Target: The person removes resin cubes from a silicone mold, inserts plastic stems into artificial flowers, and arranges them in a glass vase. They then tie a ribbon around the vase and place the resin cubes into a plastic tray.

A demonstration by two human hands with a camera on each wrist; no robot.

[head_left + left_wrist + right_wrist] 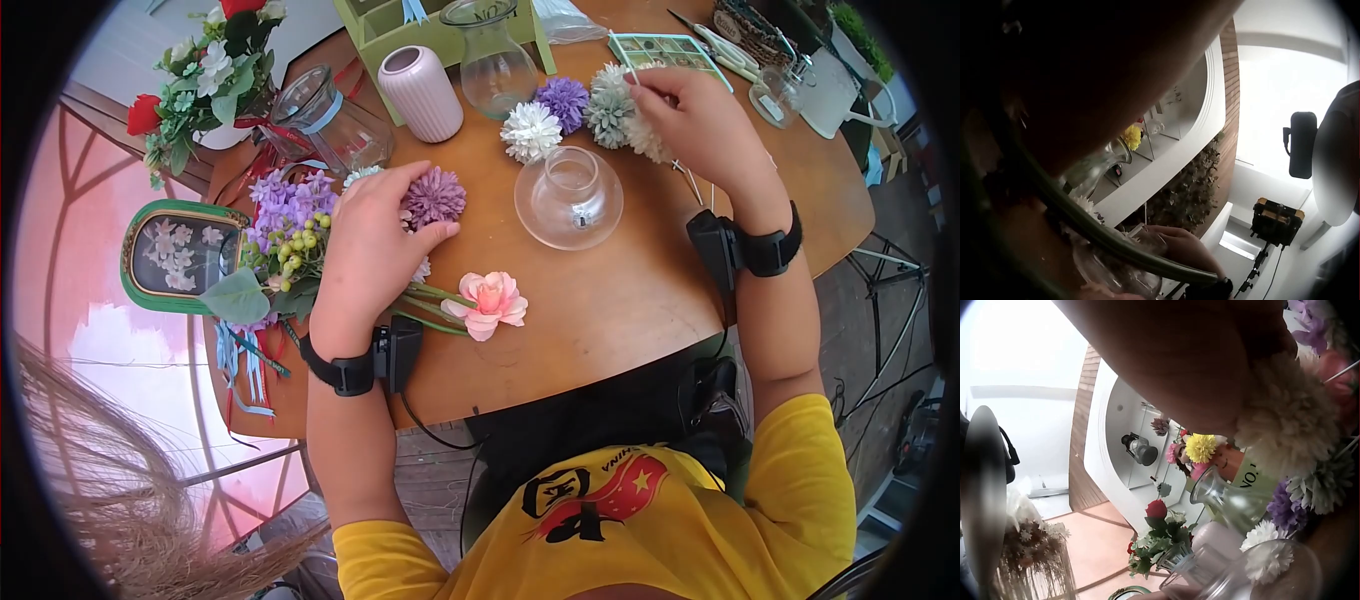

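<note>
My left hand lies over mixed flowers, thumb and forefinger spread beside a mauve pompom flower. To its left are lilac blossoms and green berries. A pink flower lies right of the left wrist; a green stem crosses the left wrist view. At the back right, my right hand pinches a thin white stem between thumb and forefinger. Directly beneath that hand is a cream pompom flower, partly hidden in the head view.
Between the hands stands a clear glass vase. White, purple and grey-green pompoms lie behind it. Farther back are a pale ribbed vase and glass vases. A green frame and ribbons lie left.
</note>
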